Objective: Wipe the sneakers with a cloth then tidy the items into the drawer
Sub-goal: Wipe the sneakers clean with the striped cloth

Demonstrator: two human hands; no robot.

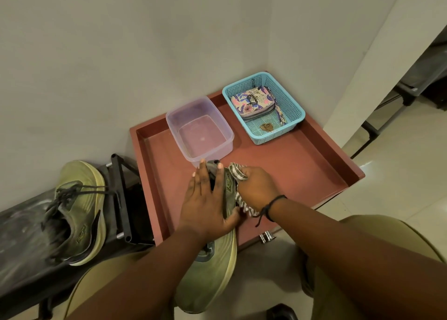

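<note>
A: Starting at the far left, there's the spare sneaker [79,213], olive green, sitting on a black rack [29,242], laces trailing loose, nobody touching it.

B: And the left hand [205,198]?

A: Laid over the top of the held sneaker [212,259], fingers [219,174] stretched long over its collar, the thumb tucked round the side. It's gripping the shoe and steadying it, heel end up over the red tray [290,164], toe hanging down toward the lap.

B: Right hand [258,189] now.

A: Clenched round the striped cloth [238,172], a bunch of it poking out above the knuckles and a tail hanging below the wrist. The cloth is pressed against the shoe's side, just beside the logo. There's a black cord on that wrist.

B: What's behind the hands?

A: A clear tub [200,130] right behind the fingertips, almost touching the shoe's heel. Whether there's water in it, I can't tell. Further right, well apart from the hands, a blue basket [290,116] with a floral pouch [254,100] inside and a small brown item at its near end.

B: And the drawer?

A: Only a metal handle [266,237] shows under the tray's near edge, between the forearms.
</note>
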